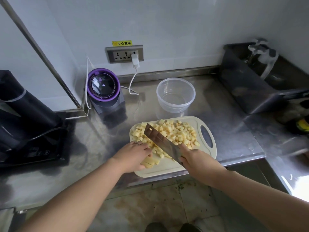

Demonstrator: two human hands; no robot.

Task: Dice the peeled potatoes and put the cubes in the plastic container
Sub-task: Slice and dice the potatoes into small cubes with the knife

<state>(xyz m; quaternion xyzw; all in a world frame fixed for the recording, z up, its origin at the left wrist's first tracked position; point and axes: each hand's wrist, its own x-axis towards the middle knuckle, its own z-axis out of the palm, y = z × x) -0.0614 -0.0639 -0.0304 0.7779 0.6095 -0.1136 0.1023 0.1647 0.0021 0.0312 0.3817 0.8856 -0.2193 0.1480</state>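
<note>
A big knife (160,141) is gripped by its handle in the right hand (192,158), with the blade tilted over the white cutting board (167,170). A few long potato strips (150,162) are held down near the board's front edge by the left hand (133,154), with its fingers curled over them. Many small potato cubes (177,133) are piled on the board, and the clear plastic container (175,96) is set just behind it on the counter (230,131).

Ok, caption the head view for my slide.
Right hand holds cleaver over potato cubes on cutting board; left hand pins uncut strips; plastic container stands behind.
</note>
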